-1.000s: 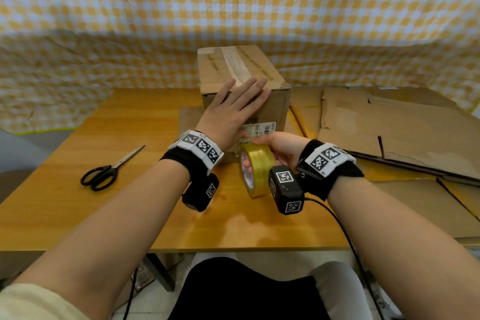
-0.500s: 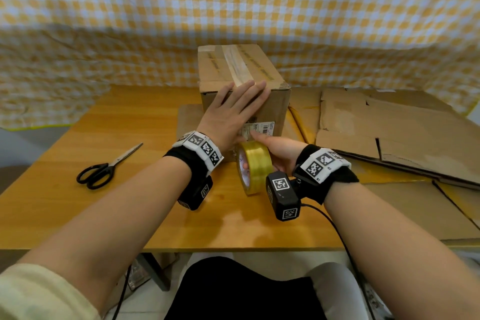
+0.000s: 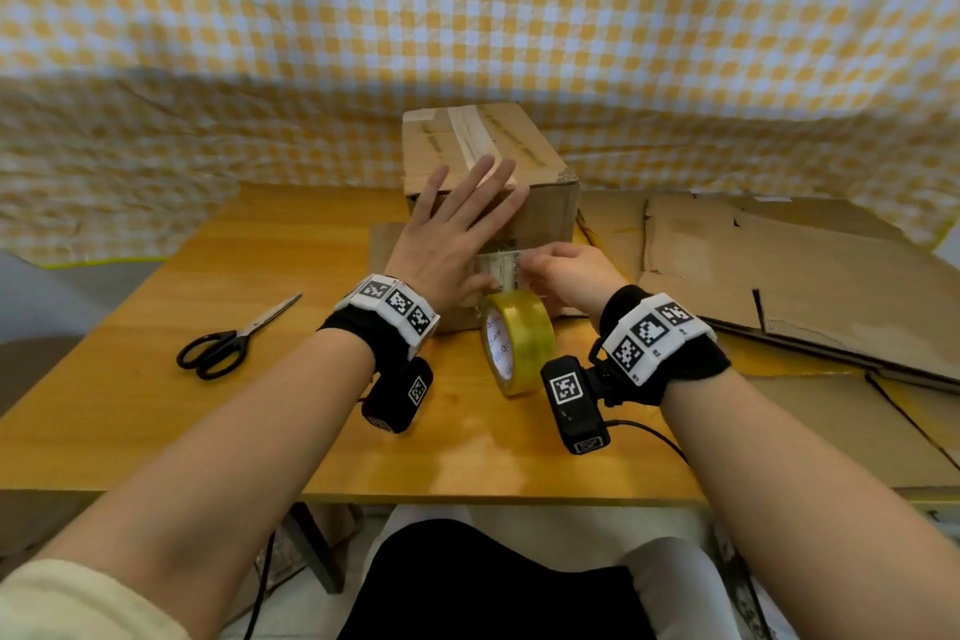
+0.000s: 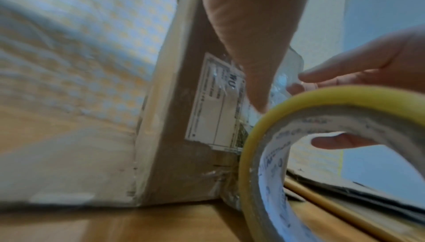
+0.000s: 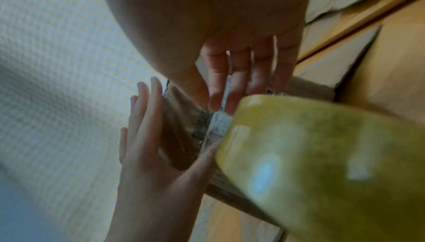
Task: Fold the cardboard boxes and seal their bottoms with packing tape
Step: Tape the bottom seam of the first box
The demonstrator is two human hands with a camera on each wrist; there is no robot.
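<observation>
A brown cardboard box (image 3: 483,146) stands upright mid-table, with a clear tape strip along its top. My left hand (image 3: 457,234) lies flat against its near face, fingers spread and straight. A yellow packing tape roll (image 3: 519,343) stands on edge on the table right in front of the box, with neither hand around it. My right hand (image 3: 561,270) reaches over the roll, and its straight fingertips (image 5: 216,100) touch clear tape by the white label (image 4: 211,111) on the near face. In the left wrist view the roll (image 4: 322,104) fills the lower right.
Black-handled scissors (image 3: 234,343) lie on the wooden table (image 3: 208,431) to the left. Flattened cardboard sheets (image 3: 779,276) cover the right side, and another flat piece (image 3: 384,244) lies under the box. A yellow checked cloth (image 3: 467,16) hangs behind.
My right hand has let go of the tape roll and moved up and forward onto the box's near face. The roll now stands alone. My left hand stays flat on the box.
</observation>
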